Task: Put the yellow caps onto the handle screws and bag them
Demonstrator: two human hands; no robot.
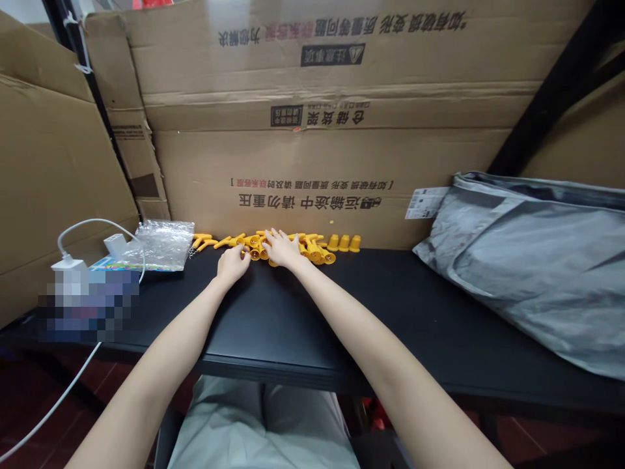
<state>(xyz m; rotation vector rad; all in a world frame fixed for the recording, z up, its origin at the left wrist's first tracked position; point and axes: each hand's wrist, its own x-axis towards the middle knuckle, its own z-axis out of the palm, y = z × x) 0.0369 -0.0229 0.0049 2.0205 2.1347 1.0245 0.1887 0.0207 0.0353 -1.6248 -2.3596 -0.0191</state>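
A heap of small yellow plastic parts [312,251], some flared like little bells, lies on the black table against the cardboard. My right hand [282,249] rests over the middle of this heap with its fingers spread. At the heap's left side, my left hand [233,262] has its fingers curled in; whatever may be between them is hidden. Beyond it lie several thin yellow stick-like pieces [202,242]. To the right of the heap, three yellow cup-shaped pieces [344,243] stand upright in a row.
Large printed cardboard [312,150] walls off the back of the black table [390,312]. A clear plastic bag [166,241] lies at left, near a white charger [69,277] with a cable and a blurred-out item. A grey bag [527,260] takes up the right side.
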